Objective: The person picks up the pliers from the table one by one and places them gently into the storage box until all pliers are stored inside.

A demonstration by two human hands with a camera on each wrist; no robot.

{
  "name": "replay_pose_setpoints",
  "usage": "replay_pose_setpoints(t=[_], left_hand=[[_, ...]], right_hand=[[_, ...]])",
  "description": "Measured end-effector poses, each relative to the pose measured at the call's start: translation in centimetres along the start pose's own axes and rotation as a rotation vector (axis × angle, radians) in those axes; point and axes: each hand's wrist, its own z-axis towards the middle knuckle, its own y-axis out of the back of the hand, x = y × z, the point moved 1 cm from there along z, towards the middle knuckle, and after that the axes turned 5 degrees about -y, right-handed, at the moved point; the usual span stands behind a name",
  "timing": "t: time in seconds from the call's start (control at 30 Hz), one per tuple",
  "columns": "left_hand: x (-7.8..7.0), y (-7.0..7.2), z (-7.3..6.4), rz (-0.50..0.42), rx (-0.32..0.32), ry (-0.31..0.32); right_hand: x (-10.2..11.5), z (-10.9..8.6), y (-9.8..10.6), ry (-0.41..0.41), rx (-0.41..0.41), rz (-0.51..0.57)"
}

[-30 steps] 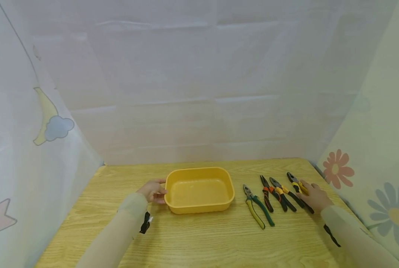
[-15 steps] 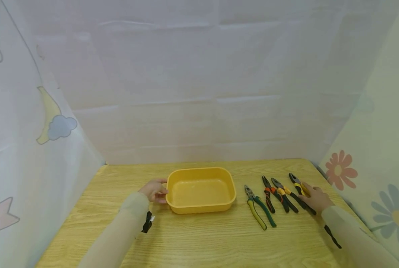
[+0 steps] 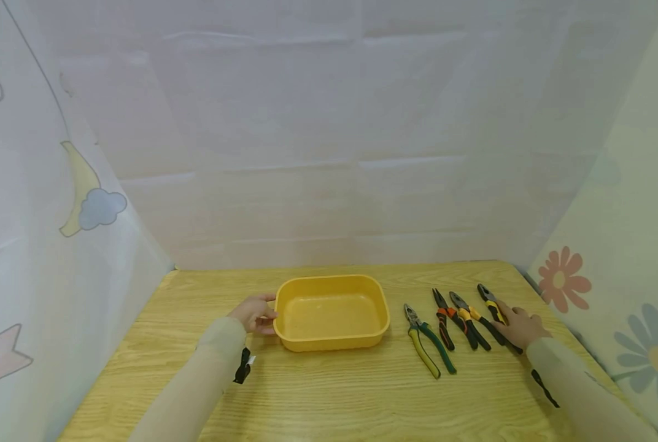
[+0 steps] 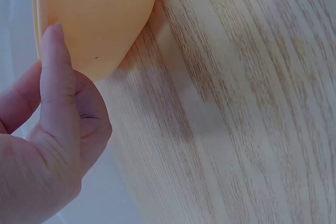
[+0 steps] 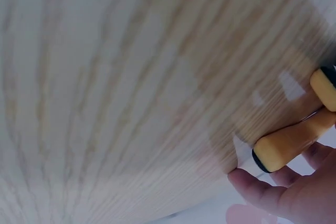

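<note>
A yellow plastic basin [image 3: 329, 344] stands on the table. My left hand [image 3: 253, 314] pinches its left wall. In the left wrist view, the thumb of that hand [image 4: 58, 135] lies inside the basin [image 4: 105, 9], and the other fingers are outside. At far right, my right hand [image 3: 522, 329] grips the handles of yellow-and-black pliers [image 3: 492, 305] lying on the table. The right wrist view shows the handle ends of the pliers [image 5: 289, 145] beside the fingers of the right hand [image 5: 310, 195]; its thumb is out of sight.
Left of the held pliers lie yellow-and-black pliers [image 3: 465, 312], red-and-black long-nose pliers [image 3: 443, 312], and green-and-yellow pliers [image 3: 438, 345]. The wooden table [image 3: 318, 399] is enclosed by a pale back sheet [image 3: 329, 153] and patterned sheets on both sides.
The head view has shifted slightly. My right hand's fingers have closed further over the pliers' handles and cover more of the right one. The left hand and basin keep their places.
</note>
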Motion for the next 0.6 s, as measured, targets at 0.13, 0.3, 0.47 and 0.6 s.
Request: replay_pose_setpoints(t=[0.13, 0.3, 0.47, 0.6], left_hand=[[-0.12, -0.02, 0.1, 0.012, -0.01, -0.003], [-0.01, -0.01, 0.25, 0.007, -0.008, 0.0], [0.14, 0.04, 0.22, -0.01, 0.01, -0.002], [0.14, 0.03, 0.19, -0.015, 0.016, 0.0]], right_hand=[[-0.13, -0.07, 0.0, 0.013, -0.02, -0.022], [-0.4, 0.25, -0.32, 0.046, -0.055, -0.058], [-0.62, 0.69, -0.48, 0.04, -0.059, -0.085], [-0.58, 0.86, -0.39, 0.03, -0.047, -0.091]])
